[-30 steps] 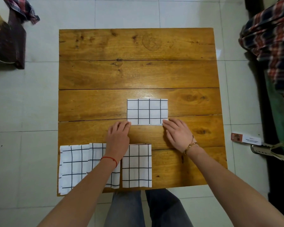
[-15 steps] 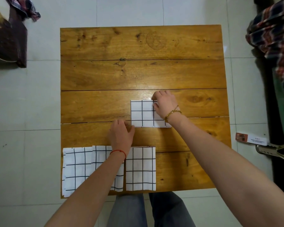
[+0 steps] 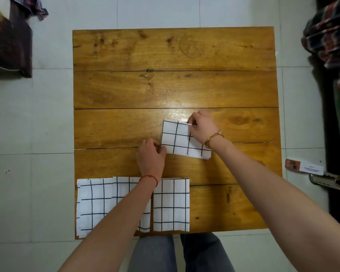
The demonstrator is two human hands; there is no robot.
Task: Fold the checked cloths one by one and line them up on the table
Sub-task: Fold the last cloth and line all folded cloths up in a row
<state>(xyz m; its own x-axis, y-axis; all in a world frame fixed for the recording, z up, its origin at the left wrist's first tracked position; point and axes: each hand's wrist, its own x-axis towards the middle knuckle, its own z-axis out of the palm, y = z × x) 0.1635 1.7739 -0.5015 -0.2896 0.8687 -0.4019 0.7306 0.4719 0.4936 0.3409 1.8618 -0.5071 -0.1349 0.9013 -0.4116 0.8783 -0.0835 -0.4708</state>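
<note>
Pale tiled floor (image 3: 53,118); dark furniture (image 3: 10,46) left, plaid fabric (image 3: 330,36) right.

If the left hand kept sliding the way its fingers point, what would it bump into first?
The left hand points away from the person, fingertips already at the near-left corner of the folded cloth. Going straight on, it would probably push that cloth first, then bare table.

- The left hand (image 3: 150,156) wore a thin red string bracelet (image 3: 149,177) at the wrist.
- The right hand (image 3: 201,126) wore a gold bangle (image 3: 212,138) at its 5 o'clock side.
- Both forearms were bare, sleeveless.
- Grey-blue trousers (image 3: 177,254) covered the legs at 6 o'clock.
</note>
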